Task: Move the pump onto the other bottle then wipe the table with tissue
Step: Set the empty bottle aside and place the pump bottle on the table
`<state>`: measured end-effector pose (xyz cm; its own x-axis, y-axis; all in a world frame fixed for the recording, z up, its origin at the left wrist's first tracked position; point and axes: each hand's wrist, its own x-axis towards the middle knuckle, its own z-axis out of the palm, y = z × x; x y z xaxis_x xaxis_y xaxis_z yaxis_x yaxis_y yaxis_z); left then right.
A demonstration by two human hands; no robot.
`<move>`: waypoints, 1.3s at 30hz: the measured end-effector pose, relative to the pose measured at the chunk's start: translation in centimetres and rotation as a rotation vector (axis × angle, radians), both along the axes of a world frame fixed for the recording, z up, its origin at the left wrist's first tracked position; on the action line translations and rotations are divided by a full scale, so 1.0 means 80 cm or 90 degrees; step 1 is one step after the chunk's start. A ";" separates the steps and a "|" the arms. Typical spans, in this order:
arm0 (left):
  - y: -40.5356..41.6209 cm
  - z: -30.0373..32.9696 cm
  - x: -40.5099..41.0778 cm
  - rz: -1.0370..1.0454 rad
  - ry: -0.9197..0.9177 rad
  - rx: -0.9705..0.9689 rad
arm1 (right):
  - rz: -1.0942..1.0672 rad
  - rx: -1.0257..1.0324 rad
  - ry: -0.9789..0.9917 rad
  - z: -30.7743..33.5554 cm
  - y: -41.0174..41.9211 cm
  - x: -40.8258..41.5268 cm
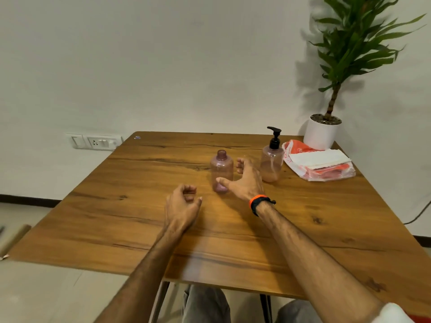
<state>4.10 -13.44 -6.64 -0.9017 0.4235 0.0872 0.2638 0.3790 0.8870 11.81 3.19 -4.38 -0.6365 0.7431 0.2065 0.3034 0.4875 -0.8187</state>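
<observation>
Right hand [245, 180] blurred beside open bottle [221, 170]; contact perhaps thumb only.

A plain room in a home or small office: a wooden tabletop [303, 229] against a bare white wall [163, 66], a wall socket [94, 141], a potted plant [326, 127].

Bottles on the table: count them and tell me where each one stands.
2. The open bottle without a pump stands mid-table, just left of the right hand. The pump bottle stands right of that hand, beside the tissue pack. None seems hidden.
</observation>
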 end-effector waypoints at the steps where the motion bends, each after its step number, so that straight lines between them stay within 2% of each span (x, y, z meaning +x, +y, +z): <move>1: -0.002 -0.002 -0.003 0.001 0.005 -0.002 | 0.000 -0.001 -0.008 0.000 -0.001 -0.007; 12: 0.001 -0.008 -0.012 -0.001 -0.001 0.007 | -0.030 -0.007 0.028 0.005 -0.004 -0.016; 18: 0.034 0.001 0.015 -0.049 -0.007 0.005 | -0.056 -0.002 0.066 0.016 0.023 0.049; 22: 0.080 0.001 0.053 -0.131 -0.024 -0.003 | -0.096 0.010 0.064 0.021 0.056 0.112; 31: 0.208 0.005 0.155 -0.227 -0.003 -0.014 | -0.260 -0.006 0.032 0.030 0.151 0.241; 39: 0.267 0.002 0.201 -0.283 0.002 -0.037 | -0.321 -0.005 0.039 0.022 0.195 0.280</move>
<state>20.16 7.89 -6.49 -0.6305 0.7743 0.0541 0.4154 0.2778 0.8662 34.18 18.76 -2.64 -0.1845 0.9565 0.2259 0.4511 0.2866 -0.8452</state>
